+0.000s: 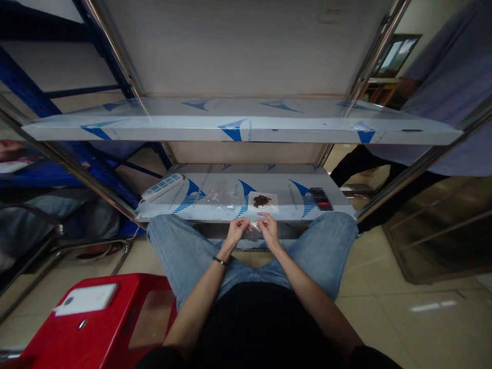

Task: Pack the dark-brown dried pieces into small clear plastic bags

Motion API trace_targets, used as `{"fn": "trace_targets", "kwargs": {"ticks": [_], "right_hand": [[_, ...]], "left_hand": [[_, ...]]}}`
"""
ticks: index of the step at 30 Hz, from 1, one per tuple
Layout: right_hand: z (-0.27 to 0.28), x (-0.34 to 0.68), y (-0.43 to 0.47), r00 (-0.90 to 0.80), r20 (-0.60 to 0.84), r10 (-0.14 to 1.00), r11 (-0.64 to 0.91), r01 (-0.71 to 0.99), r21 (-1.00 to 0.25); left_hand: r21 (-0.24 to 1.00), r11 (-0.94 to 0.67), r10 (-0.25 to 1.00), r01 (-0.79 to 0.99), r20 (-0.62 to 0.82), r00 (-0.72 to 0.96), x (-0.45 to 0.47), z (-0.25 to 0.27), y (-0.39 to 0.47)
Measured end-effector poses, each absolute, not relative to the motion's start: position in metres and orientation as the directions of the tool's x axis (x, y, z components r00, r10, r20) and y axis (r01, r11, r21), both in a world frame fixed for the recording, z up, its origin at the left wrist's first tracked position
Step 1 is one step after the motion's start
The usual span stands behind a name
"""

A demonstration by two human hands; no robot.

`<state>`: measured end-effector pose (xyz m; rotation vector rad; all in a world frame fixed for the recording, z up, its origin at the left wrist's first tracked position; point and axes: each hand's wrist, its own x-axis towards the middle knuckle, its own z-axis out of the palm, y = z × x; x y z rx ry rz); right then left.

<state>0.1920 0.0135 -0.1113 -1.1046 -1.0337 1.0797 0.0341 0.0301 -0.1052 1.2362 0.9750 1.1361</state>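
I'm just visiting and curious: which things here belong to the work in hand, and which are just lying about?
Seemingly part of the job:
clear plastic piece, between left hand and right hand
brown bits on white sheet
perhaps the plastic pile

Apparently just lying about:
power strip
white device on red stool

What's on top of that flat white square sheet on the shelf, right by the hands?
A pile of small dark brown pieces sits on the flat white square sheet. Bare white shows around it, but the part under the pile is covered and can't be seen.
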Motion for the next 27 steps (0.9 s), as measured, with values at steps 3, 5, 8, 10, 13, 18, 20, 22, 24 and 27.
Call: {"fn": "trace_targets", "kwargs": {"ticks": [3, 5, 8, 10, 13, 18, 20, 22, 24, 27], "right_hand": [[-0.114, 0.193, 0.014, 0.091, -0.013, 0.996, 0.003, -0.175, -0.985], [-0.117, 0.193, 0.014, 0.037, -0.061, 0.997, -0.053, -0.196, -0.979], [-0.119, 0.191, 0.014, 0.038, -0.109, 0.993, -0.092, -0.307, -0.947], [-0.120, 0.190, 0.014, 0.064, -0.135, 0.989, -0.102, -0.369, -0.924], [-0.121, 0.189, 0.014, 0.085, -0.140, 0.986, -0.098, -0.384, -0.918], [-0.126, 0.185, 0.014, 0.043, -0.138, 0.990, -0.112, -0.376, -0.920], [-0.130, 0.183, 0.013, 0.024, -0.154, 0.988, -0.132, -0.394, -0.910], [-0.133, 0.182, 0.013, 0.024, -0.157, 0.987, -0.133, -0.411, -0.902], [-0.137, 0.181, 0.013, 0.048, -0.133, 0.990, -0.104, -0.390, -0.915], [-0.139, 0.182, 0.013, 0.092, -0.084, 0.992, -0.051, -0.320, -0.946]], "left_hand": [[0.990, -0.020, 0.994, -0.140, 0.034, 0.099, 0.035, -0.109, 0.032], [0.989, -0.020, 0.998, -0.145, 0.028, 0.058, 0.036, -0.112, 0.034], [0.990, -0.004, 1.000, -0.142, 0.008, 0.031, 0.037, -0.113, 0.035], [0.988, 0.025, 0.999, -0.150, -0.021, 0.032, 0.038, -0.114, 0.034], [0.982, 0.070, 0.997, -0.173, -0.063, 0.047, 0.037, -0.114, 0.031], [0.985, 0.038, 0.999, -0.167, -0.033, 0.029, 0.032, -0.115, 0.027], [0.979, 0.046, 0.998, -0.197, -0.038, 0.043, 0.031, -0.116, 0.026], [0.968, 0.079, 0.996, -0.240, -0.064, 0.069, 0.030, -0.117, 0.025], [0.959, 0.119, 0.990, -0.258, -0.094, 0.107, 0.031, -0.118, 0.024], [0.961, 0.145, 0.981, -0.236, -0.108, 0.161, 0.034, -0.118, 0.025]]}}
